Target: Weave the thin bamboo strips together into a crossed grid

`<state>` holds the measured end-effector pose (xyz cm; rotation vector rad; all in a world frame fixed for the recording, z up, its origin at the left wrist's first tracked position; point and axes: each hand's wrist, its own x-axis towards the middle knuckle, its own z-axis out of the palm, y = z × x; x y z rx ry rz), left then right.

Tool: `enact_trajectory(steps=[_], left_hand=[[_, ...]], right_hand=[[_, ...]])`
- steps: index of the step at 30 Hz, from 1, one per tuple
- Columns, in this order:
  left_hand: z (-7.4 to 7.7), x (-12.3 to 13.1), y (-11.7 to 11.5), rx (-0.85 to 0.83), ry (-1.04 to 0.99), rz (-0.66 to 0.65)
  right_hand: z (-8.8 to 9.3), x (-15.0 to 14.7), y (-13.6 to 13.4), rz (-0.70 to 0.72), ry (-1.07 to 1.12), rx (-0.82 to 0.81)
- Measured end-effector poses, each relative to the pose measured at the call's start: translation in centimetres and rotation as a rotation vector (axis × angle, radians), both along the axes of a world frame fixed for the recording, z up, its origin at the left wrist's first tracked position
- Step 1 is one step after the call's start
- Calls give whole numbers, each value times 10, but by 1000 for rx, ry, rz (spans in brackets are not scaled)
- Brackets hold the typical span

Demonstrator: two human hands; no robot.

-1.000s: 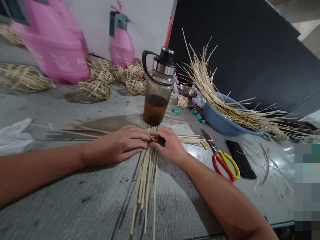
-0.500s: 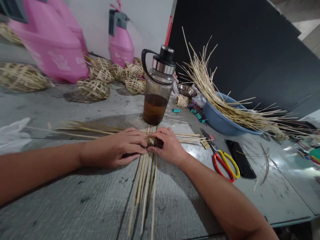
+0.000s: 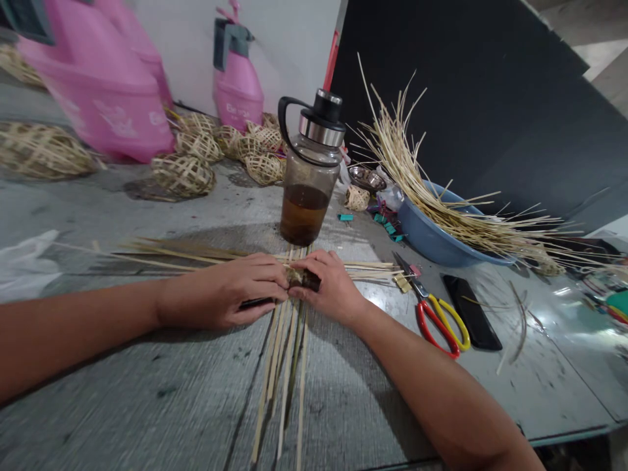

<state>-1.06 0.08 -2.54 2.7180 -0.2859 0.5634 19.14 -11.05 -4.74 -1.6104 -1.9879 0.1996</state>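
Observation:
Thin bamboo strips cross on the grey tabletop, some running toward me and others sideways. At the crossing, my left hand lies over the strips from the left, its fingertips pressed down together on them. From the right, my right hand pinches the same crossing with curved thumb and fingers. Between and under the hands shows a dark bar-like piece whose kind I cannot make out. The fingers hide most of the weave. Sideways strip ends stick out beyond my right hand.
Behind the hands stands a bottle of brown liquid. Scissors and a black phone lie at right. A blue basin holds many strips. Woven balls and pink sprayers stand at the back left.
Both hands stay at the crossing with only tiny finger shifts. Slightly more of the dark piece shows beside my right thumb, and the left strip ends have shifted a little.

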Motion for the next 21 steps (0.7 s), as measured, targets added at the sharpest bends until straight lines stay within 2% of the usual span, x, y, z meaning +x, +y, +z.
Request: enact_trajectory(steps=[9, 14, 21], left_hand=[[-3, -2, 1, -2, 28, 23], [-13, 1, 12, 40, -34, 233], [-22, 2, 21, 52, 76, 248]], right_hand=[[-1, 0, 0, 2, -31, -12], [0, 0, 1, 5, -31, -14], [-1, 0, 0, -6, -64, -27]])
